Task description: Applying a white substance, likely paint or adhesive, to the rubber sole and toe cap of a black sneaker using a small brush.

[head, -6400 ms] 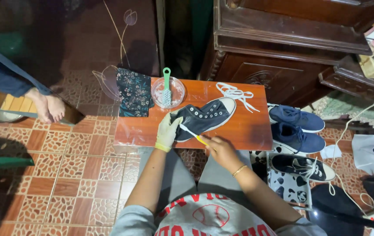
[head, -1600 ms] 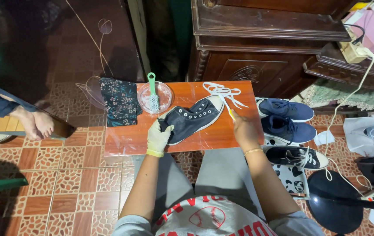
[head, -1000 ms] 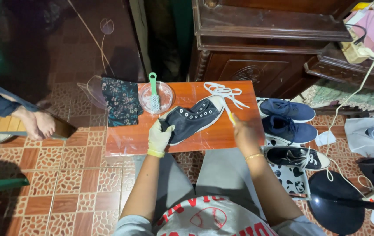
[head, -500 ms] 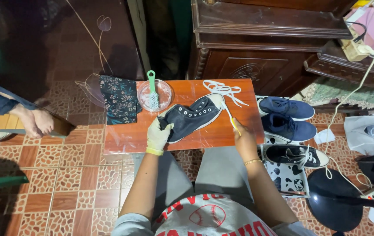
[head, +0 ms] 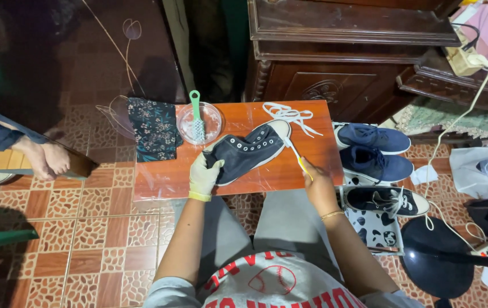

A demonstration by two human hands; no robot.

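Head view: the dark high-top sneaker [head: 251, 153] lies on its side mid-bench, its white laces [head: 289, 113] already pulled out and piled at the far edge; scrubbing looks underway, unfinished. The gloved left hand [head: 204, 174] clamps the heel end. The bare right hand [head: 315, 181] closes its grip on a toothbrush [head: 295, 153] touching the white toe cap.
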